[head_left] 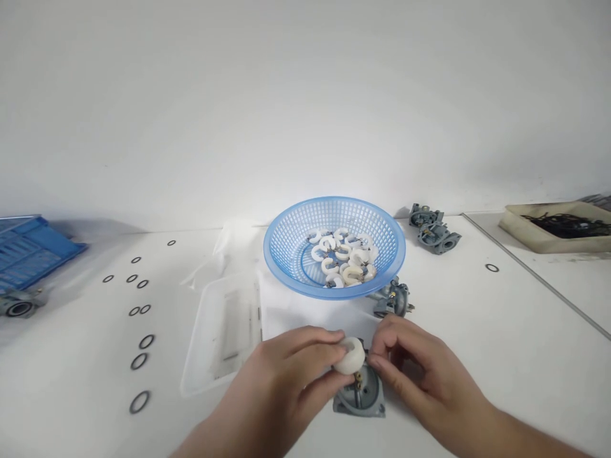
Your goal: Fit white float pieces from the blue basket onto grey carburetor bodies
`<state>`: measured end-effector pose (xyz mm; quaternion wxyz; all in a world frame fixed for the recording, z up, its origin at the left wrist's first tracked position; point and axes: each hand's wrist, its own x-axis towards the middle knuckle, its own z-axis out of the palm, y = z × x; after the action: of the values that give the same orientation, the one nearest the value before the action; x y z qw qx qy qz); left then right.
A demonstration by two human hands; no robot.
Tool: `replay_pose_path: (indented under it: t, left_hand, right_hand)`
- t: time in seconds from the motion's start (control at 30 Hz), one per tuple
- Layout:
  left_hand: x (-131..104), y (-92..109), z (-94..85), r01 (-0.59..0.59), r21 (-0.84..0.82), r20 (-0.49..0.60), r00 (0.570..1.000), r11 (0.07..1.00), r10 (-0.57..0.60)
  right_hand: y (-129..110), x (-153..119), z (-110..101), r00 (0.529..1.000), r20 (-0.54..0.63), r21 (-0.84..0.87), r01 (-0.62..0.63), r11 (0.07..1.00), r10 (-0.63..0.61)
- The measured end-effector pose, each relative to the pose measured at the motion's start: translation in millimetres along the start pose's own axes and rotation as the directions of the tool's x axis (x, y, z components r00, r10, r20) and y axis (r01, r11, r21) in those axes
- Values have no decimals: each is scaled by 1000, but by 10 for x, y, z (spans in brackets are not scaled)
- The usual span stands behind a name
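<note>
A white C-shaped carburetor float (pixel 352 360) is pinched between the thumb and fingers of my left hand (pixel 293 366). Directly below it, a grey metal carburetor body (pixel 370 394) lies with its round bowl side up and brass parts showing inside. My right hand (pixel 422 369) is at the float's right side, thumb and index finger pressed together; anything between them is too small or hidden to make out. Beyond the hands, a blue plastic basket (pixel 334 292) holds several more white floats (pixel 342 253). Another carburetor (pixel 395 299) rests against the basket's near right side.
Several black rubber rings (pixel 140 402) are spread over the table's left side, beside a translucent tray (pixel 195 362) with thin pins. A blue crate (pixel 38 248) and a carburetor (pixel 19 305) sit far left. More carburetors (pixel 434 234) and a cream box (pixel 539 238) with dark parts are right.
</note>
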<state>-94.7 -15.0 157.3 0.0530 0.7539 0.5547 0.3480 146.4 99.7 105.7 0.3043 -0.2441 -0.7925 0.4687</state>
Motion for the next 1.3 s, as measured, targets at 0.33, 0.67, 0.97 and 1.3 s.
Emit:
replay_pose_path:
  t: [0.33,0.67,0.97,1.3]
  left_hand:
    - [35,-95,-67,-15,-12,16,1000,1000,15]
    - [54,-172,157,96,-185,-73,991,978,-111]
    - [37,-233,226,357,-242,171,931,902,-322]
    - [-14,-11,144,202,-241,137,976,949,-172]
  right_hand:
    - [27,-29,4,1000,8,6,-22,1000,22]
    - [12,0,-14,1000,15,-28,-18,999,18]
    - [18,-26,-1,999,12,-7,-46,999,46]
    - [0,-25,-10,1000,5,-38,25,999,-25]
